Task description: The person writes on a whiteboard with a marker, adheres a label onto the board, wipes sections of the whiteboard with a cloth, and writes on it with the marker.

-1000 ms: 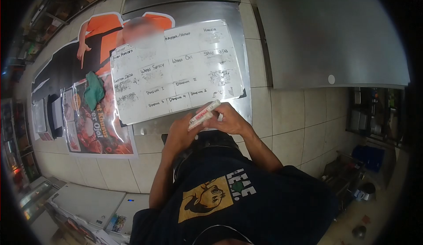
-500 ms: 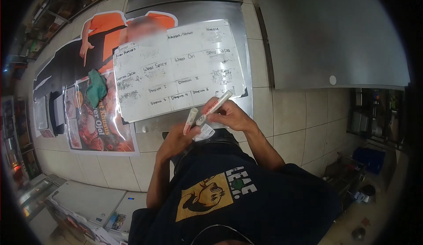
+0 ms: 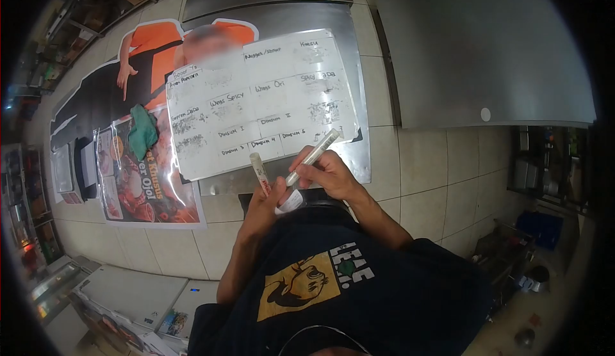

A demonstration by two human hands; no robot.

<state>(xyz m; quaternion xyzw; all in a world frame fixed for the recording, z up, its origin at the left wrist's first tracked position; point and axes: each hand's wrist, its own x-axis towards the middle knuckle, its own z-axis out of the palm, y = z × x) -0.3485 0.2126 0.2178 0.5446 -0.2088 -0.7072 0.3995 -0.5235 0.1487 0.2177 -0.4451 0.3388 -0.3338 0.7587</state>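
Observation:
My left hand [image 3: 264, 206] is closed round a white marker [image 3: 259, 169] with red print, which points up and slightly left. A small white slip of paper [image 3: 291, 201] with faint print shows beside its fingers; I cannot tell whether the hand grips it. My right hand [image 3: 333, 175] is closed on a second white marker [image 3: 318, 153], tilted up to the right, its lower end near the left thumb. Just beyond both hands lies a whiteboard [image 3: 275, 103] with handwritten labels in a ruled grid and smudged dark patches.
The whiteboard rests on a steel table [image 3: 307, 15]. To its left are a green cloth [image 3: 142, 133], a food poster [image 3: 154, 193] and a large cutout print of figures in orange [image 3: 157, 36]. A grey steel surface [image 3: 480, 48] stands at right, a white chest freezer [image 3: 138, 292] at lower left.
The left hand's marker has swung from leaning right to leaning left. The right hand's marker has turned, and its red print no longer shows. Less of the paper slip is visible.

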